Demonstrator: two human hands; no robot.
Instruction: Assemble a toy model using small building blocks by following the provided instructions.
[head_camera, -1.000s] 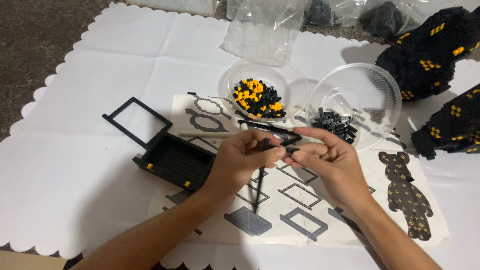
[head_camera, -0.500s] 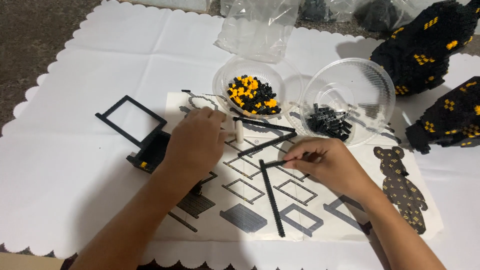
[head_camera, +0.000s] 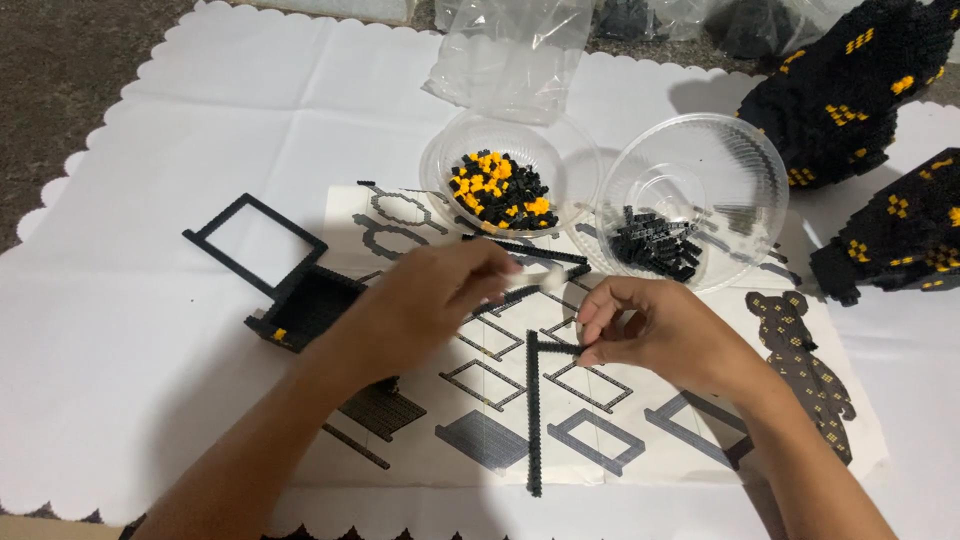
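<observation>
Both hands are busy: right hand (head_camera: 655, 330) is pinching the thin black L-shaped brick strip (head_camera: 534, 410) lying across the instruction sheet (head_camera: 640, 420), left hand (head_camera: 435, 300), blurry, is probably gripping something small.

the left hand (head_camera: 425, 305) was smeared by motion blur, so its fingertips and the small pale thing (head_camera: 552, 281) at them could not be made out. that hand hid part of the instruction sheet (head_camera: 640, 430) and one corner of the black block tray (head_camera: 300, 310). the big black and orange block models (head_camera: 850, 90) ran off the right edge, and the clear bags (head_camera: 510, 55) off the top. both forearms left the frame at the bottom
</observation>
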